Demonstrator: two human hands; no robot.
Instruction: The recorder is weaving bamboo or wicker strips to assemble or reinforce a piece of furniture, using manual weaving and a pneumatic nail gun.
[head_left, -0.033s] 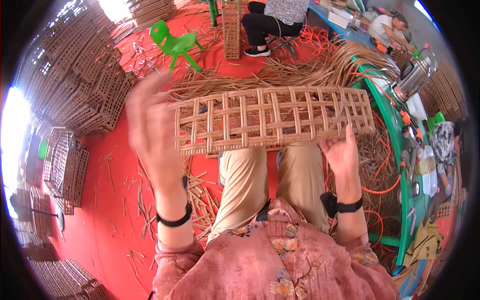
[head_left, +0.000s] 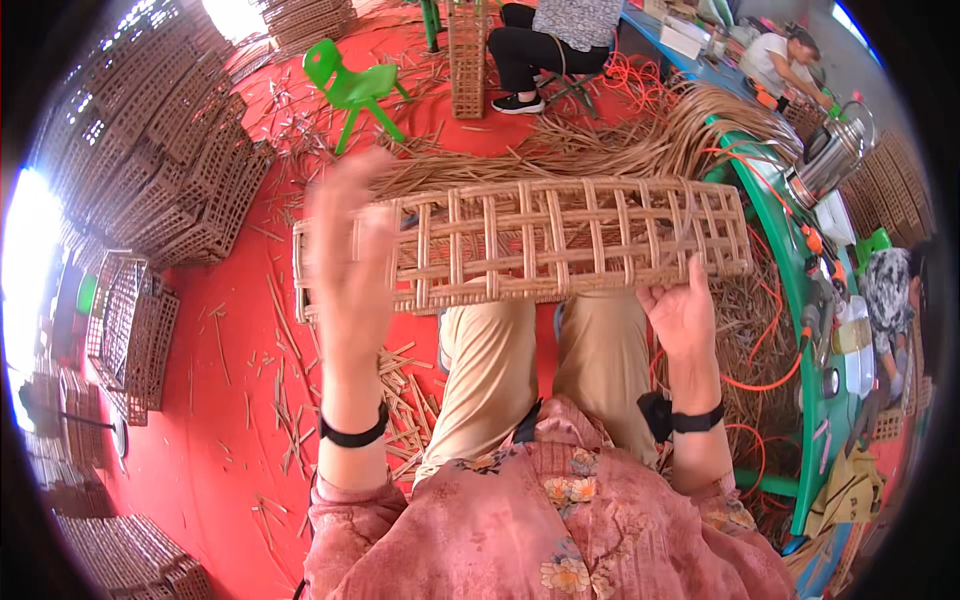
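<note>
A long, low basket of brown woven strips (head_left: pixel 520 240), with an open lattice side, lies level above my knees. My right hand (head_left: pixel 682 310) grips its lower edge near the right end, thumb up in front and fingers underneath. My left hand (head_left: pixel 350 260) is raised in front of the basket's left part and hides some of the lattice. Motion smears its fingers, and I cannot tell whether it touches the weave. Each wrist wears a black band.
Tall stacks of woven baskets (head_left: pixel 150 130) stand at left. Loose strips (head_left: pixel 500 160) lie beyond the basket on the red floor, near a green chair (head_left: pixel 355 88) and a seated person (head_left: pixel 550 50). At right, a green table (head_left: pixel 815 440) holds tools, an orange cord and a metal kettle (head_left: pixel 832 160).
My left hand has swung right, from the basket's left end to in front of its lattice, uncovering that end. My right hand keeps its grip.
</note>
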